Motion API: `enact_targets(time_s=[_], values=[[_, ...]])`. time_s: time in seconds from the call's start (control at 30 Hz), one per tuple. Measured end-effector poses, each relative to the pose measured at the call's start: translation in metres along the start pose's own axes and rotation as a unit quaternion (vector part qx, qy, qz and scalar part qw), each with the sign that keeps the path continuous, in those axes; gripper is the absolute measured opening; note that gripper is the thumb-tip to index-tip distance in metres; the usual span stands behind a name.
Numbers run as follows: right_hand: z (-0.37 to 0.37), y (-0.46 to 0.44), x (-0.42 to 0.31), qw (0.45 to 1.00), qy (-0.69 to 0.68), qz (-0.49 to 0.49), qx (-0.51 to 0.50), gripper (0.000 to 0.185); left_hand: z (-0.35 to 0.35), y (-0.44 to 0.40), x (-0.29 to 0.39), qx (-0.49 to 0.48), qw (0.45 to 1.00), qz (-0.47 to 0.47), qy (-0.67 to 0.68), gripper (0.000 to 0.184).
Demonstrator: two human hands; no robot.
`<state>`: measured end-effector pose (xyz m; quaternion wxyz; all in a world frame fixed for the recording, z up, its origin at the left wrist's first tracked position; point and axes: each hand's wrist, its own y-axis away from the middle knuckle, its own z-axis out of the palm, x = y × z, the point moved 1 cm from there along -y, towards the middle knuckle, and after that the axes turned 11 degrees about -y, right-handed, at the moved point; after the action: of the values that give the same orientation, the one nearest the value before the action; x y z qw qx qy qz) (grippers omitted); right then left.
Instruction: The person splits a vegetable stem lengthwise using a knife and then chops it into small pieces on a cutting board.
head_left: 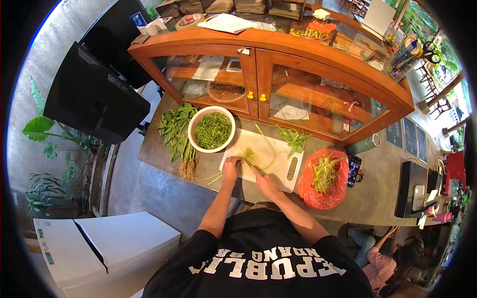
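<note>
My right hand (269, 187) grips a knife (248, 163), its blade angled toward my left hand on the white cutting board (279, 175). My left hand (231, 170) is closed at the board's left edge, on thin green stems (213, 177) whose ends stick out to the left. Just beyond the blade lies a small heap of chopped stem pieces (249, 153). A long curved stem (272, 146) rests across the board, and leafy sprigs (294, 138) lie at its far right corner. Behind my left hand stands a white bowl (191, 133) filled with finely chopped greens (212, 130).
Leafy greens with roots (188, 168) lie left of the bowl. Right of the board are a red plastic bag (323, 199) holding stem scraps, a phone (354, 170) and a metal tumbler (367, 143). A glass-door wooden cabinet (259, 84) closes off the back. Another person (385, 263) sits lower right.
</note>
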<state>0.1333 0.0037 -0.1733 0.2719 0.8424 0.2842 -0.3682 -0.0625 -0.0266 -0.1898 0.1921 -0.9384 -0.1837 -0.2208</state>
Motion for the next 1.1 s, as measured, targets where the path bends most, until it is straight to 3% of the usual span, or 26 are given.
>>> enact_targets(time_s=[0.13, 0.27, 0.4, 0.67, 0.8, 1.1], values=[[0.0, 0.002, -0.003, 1.0, 0.018, 0.019, 0.009, 0.064, -0.001, -0.004, 0.002, -0.001, 0.999, 0.026, -0.034, 0.011], [0.003, 0.012, -0.009, 0.999, 0.027, 0.03, 0.007, 0.065, 0.008, 0.001, -0.005, 0.03, 0.997, -0.026, 0.062, 0.011], [0.008, 0.011, -0.009, 0.999, 0.016, 0.046, 0.011, 0.067, 0.001, -0.001, -0.006, 0.025, 0.999, -0.016, 0.013, 0.014], [0.017, 0.016, -0.013, 0.996, -0.018, 0.085, 0.0, 0.073, -0.008, 0.006, -0.017, -0.003, 0.993, 0.118, -0.02, 0.011], [0.018, 0.022, -0.021, 0.995, -0.042, 0.091, 0.008, 0.073, -0.011, 0.005, -0.021, -0.002, 0.992, 0.126, 0.002, 0.01], [0.027, 0.016, -0.033, 0.993, 0.074, 0.084, 0.026, 0.071, -0.003, 0.002, -0.03, -0.029, 0.992, 0.119, 0.013, 0.014]])
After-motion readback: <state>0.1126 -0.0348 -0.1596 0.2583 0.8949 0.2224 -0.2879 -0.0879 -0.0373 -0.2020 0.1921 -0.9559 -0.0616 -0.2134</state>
